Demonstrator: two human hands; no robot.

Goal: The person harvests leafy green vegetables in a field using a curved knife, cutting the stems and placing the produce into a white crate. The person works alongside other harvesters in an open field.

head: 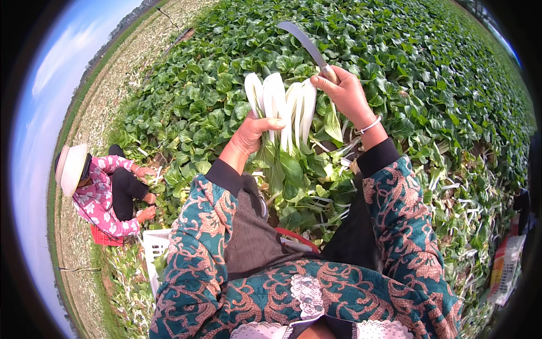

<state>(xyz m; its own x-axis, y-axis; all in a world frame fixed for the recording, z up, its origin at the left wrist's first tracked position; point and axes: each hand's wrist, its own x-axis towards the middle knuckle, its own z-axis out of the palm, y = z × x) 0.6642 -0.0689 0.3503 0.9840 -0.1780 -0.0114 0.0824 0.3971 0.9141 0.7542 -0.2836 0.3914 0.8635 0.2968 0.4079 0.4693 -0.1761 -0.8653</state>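
Observation:
My left hand (pixel 253 131) grips several heads of bok choy (pixel 276 99) around their stalks. The white stem bases point away from me, and the green leaves (pixel 291 171) hang down toward my lap. In my right hand (pixel 346 92) is the wooden handle (pixel 329 73) of a curved harvesting knife, its blade (pixel 302 40) angled up and to the left over the crop. My right thumb is at the base of the rightmost head; whether it touches is hard to tell.
Growing leafy plants (pixel 381 51) fill the ground ahead. Cut leaves and stalks (pixel 455 212) litter the soil at right. A white plastic crate (pixel 153 250) stands by my left elbow. Further left, a person in a hat (pixel 106 190) sits low on a red crate (pixel 103 236). Another crate (pixel 506 267) is at far right.

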